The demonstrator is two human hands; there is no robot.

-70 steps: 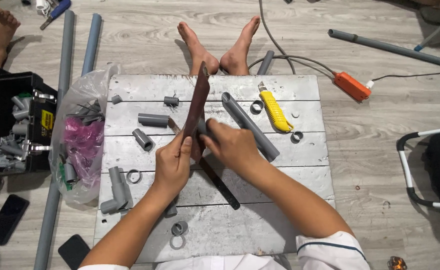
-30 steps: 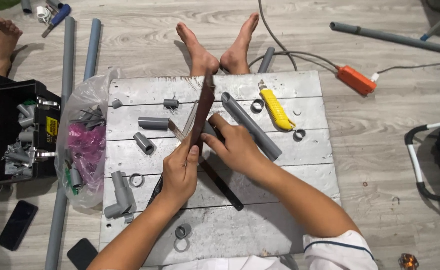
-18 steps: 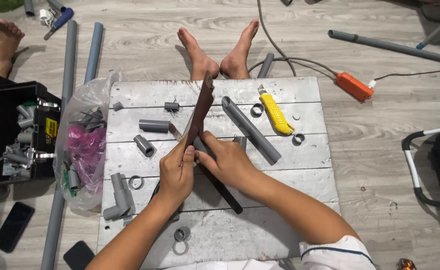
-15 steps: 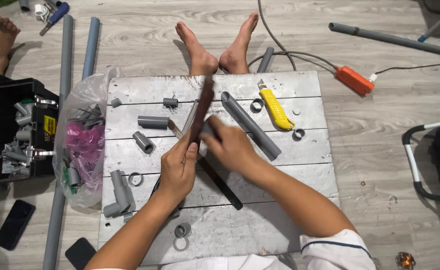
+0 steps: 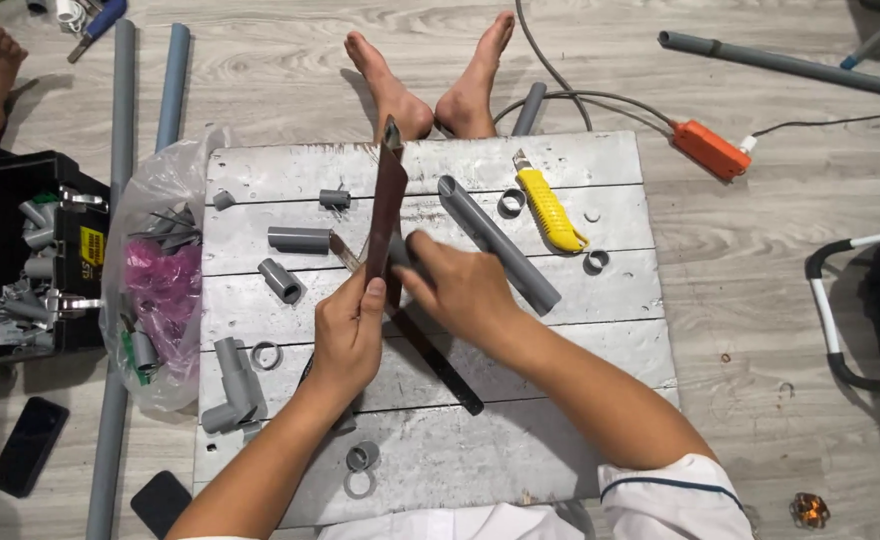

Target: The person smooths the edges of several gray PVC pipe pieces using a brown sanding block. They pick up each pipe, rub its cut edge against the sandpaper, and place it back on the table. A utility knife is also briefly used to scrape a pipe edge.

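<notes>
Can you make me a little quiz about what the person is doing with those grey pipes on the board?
1. True or false: the left hand holds the dark reddish strip upright.
2. What colour is the utility knife?
3. Where does the long grey pipe lie? A in the plastic bag, B on the grey board, C in the black toolbox.

Key: 1 true. 2 yellow. 3 B. The right hand presses a short grey piece against the strip.
</notes>
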